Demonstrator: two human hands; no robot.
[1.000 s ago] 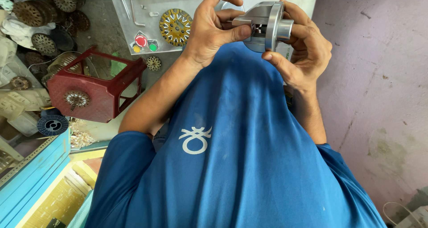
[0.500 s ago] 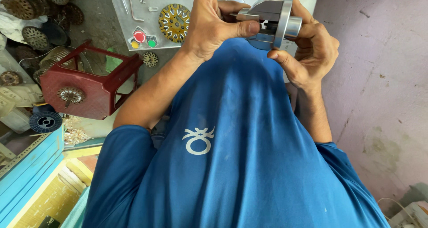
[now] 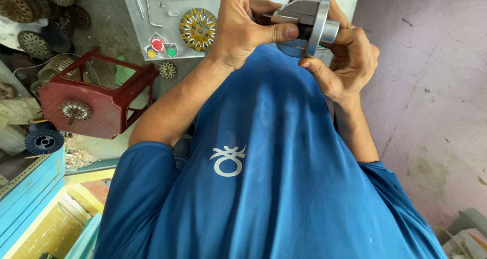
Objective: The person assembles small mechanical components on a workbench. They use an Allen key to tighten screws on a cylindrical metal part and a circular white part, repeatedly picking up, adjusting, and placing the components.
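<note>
I hold a round silver metal part (image 3: 309, 23), a flanged disc with a short cylindrical hub on its right side, up in front of my blue shirt (image 3: 264, 178). My left hand (image 3: 243, 28) grips its left side, thumb pressed along the lower edge and fingers curled over the top. On the right, my right hand (image 3: 350, 56) cups the part, fingers behind the hub and thumb under the flange. The part's inner face is mostly hidden by my fingers.
A grey metal panel (image 3: 167, 31) with red, green and yellow buttons (image 3: 161, 47), a yellow toothed disc (image 3: 198, 28) and a screwdriver lies ahead. A red plastic stool (image 3: 91, 102) lies on its side at left among several round laminated cores. Pink wall at right.
Both hands have raised the metal part and turned it, so the flange now stands edge-on with the hub pointing right. My view has shifted slightly.
</note>
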